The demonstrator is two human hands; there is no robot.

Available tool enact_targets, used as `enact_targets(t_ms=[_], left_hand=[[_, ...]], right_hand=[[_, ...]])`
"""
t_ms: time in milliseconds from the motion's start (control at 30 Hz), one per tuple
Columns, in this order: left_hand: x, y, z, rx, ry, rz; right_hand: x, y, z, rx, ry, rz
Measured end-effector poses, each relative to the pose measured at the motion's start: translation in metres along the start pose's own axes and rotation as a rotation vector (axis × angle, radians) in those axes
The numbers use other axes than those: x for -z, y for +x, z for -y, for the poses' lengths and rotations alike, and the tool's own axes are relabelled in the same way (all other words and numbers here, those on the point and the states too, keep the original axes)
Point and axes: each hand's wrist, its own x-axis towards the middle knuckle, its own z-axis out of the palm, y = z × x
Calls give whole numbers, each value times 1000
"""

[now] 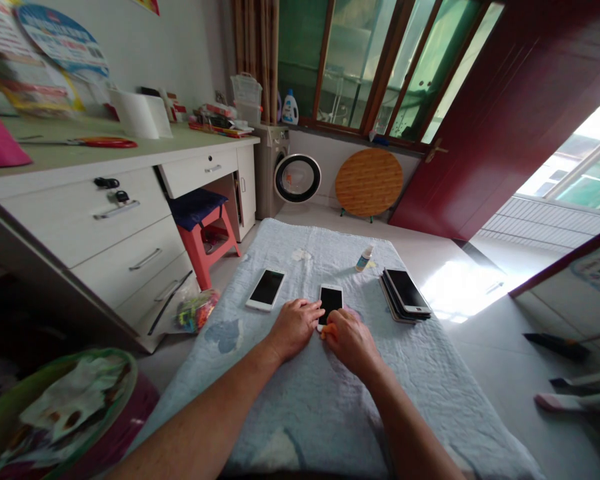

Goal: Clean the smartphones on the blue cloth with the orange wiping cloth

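A white smartphone with a dark screen (331,300) lies face up on the cloth-covered table between my hands. My left hand (296,325) rests at its left edge, fingers stretched out and touching it. Over the phone's lower right part, my right hand (349,337) is closed on a small orange cloth (329,330), pressed to the lower end of the phone. Another white smartphone (266,289) lies apart to the left. On the right is a stack of phones or tablets (406,293). Behind them stands a small spray bottle (364,259).
A pale blue patterned cloth (290,247) covers the table. To the left are a white desk with drawers (105,213), a red stool (207,233) and a filled waste bin (130,380). Farther back are a washing machine with its door open (297,179) and a round wooden tabletop (369,181).
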Motion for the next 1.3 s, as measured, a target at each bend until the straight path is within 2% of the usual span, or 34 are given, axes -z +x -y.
enact_targets(t_ms=[233, 333, 400, 467, 567, 767, 1067, 1300], left_hand=[[1, 0, -1, -3, 1, -9], [4, -2, -3, -11, -6, -2], [5, -4, -4, -16, -10, -7], [5, -4, -4, -20, -16, -13], [3, -5, -2, -22, -27, -15], [2, -5, 0, -2, -81, -43], [-2, -4, 3, -36, -94, -53], [0, -5, 1, -36, -60, -40]], right_hand=[[7, -9, -21, -31, 90, -12], [10, -10, -32, -45, 63, -30], [11, -9, -39, -67, 39, -87], [10, -8, -42, -83, 41, -198], [6, -6, -38, -56, 77, -329], [-3, -6, -26, 61, 130, -187], [-14, -3, -1, 224, 232, -129], [-9, -3, -6, 221, 217, -109]])
